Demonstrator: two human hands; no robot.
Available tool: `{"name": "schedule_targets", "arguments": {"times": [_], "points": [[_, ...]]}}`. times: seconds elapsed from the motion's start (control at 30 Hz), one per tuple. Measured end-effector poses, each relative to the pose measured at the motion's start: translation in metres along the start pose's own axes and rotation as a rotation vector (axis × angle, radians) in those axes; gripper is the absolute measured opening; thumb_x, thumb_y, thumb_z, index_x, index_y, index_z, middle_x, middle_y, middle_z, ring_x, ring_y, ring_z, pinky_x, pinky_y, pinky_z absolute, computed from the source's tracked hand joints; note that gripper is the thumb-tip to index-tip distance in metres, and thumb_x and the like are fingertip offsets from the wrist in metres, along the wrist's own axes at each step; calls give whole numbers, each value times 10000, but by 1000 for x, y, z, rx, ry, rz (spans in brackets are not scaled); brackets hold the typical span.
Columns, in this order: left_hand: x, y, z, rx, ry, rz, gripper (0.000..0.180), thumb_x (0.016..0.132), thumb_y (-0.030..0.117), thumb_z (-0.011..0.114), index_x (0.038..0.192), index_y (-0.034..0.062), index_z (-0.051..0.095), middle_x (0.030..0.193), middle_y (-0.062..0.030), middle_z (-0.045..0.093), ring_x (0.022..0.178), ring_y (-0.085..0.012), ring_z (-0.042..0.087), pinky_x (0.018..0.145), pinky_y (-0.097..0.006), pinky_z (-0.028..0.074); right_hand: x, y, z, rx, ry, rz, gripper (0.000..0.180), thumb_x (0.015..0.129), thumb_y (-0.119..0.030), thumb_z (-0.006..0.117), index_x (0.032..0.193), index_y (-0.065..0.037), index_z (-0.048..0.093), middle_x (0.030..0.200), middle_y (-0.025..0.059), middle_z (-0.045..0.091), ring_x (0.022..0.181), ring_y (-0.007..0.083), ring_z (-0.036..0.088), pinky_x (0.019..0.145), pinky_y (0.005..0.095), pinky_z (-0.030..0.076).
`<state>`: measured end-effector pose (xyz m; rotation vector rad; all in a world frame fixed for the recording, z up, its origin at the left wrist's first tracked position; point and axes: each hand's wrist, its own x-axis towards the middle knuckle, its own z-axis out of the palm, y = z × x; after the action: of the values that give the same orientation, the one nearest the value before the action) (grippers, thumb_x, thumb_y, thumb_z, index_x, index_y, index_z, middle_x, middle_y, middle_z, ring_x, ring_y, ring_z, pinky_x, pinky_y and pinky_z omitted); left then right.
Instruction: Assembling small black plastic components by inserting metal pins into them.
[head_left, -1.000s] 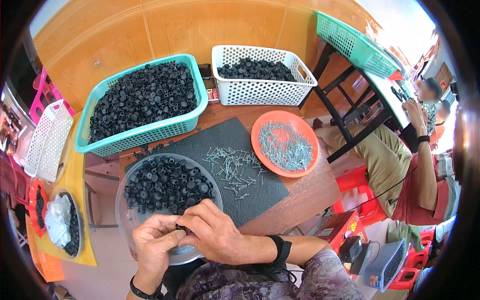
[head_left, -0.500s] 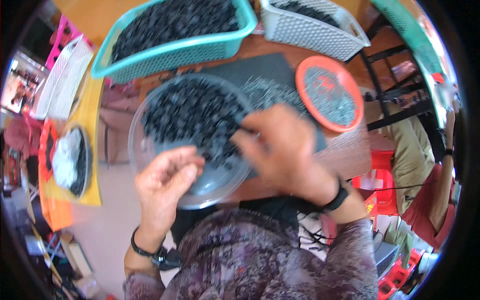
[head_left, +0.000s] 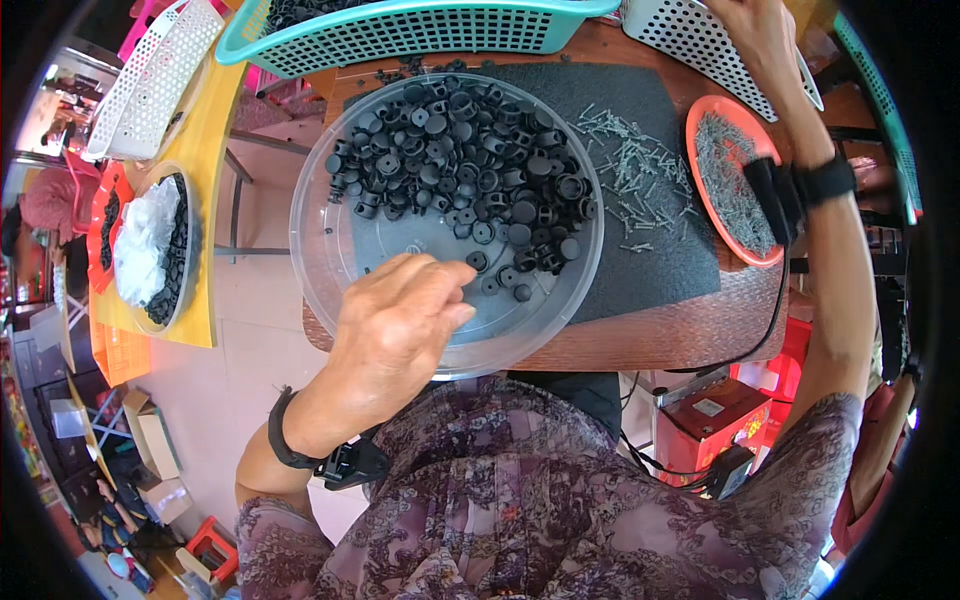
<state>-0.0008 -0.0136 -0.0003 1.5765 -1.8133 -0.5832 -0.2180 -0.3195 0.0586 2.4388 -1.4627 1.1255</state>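
Note:
A clear plastic bowl holds a heap of small black round caps on its far side. My left hand lies over the bowl's near rim with its fingers curled together; the fingertips touch loose caps on the bowl's bottom. Whether it pinches one is hidden. My right hand is stretched up to the white perforated basket at the top right, its fingers cut off by the picture's edge. Small metal pins lie scattered on a black mat.
An orange plate of metal pins sits right of the mat. A teal basket stands behind the bowl. The wooden table edge runs near my body. On the left, a yellow stand carries a white basket and a dish with a white bag.
My right hand left the bowl and swung up to the white basket at the top right. My left hand moved in over the bowl's near rim. The view has tilted further down.

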Motion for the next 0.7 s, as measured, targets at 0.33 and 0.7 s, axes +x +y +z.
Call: {"name": "schedule_targets", "arguments": {"times": [0.33,0.7], "points": [[16,-2,18,265,-77,131,223,652,-9,685,842,-13,569,661,-117,515,624,-292,526,545,-377,418,46,23,37,-123,-88,-40,260,666,-129,651,852,52,640,763,238,635,738,333,641,665,386,496],[6,24,3,-90,122,-73,203,697,-64,678,875,-8,598,719,-44,566,607,-100,536,542,-227,442,-167,-115,-43,1031,-546,142,99,756,8,667,842,20,620,739,50,602,666,84,556,563,224,454]]}}
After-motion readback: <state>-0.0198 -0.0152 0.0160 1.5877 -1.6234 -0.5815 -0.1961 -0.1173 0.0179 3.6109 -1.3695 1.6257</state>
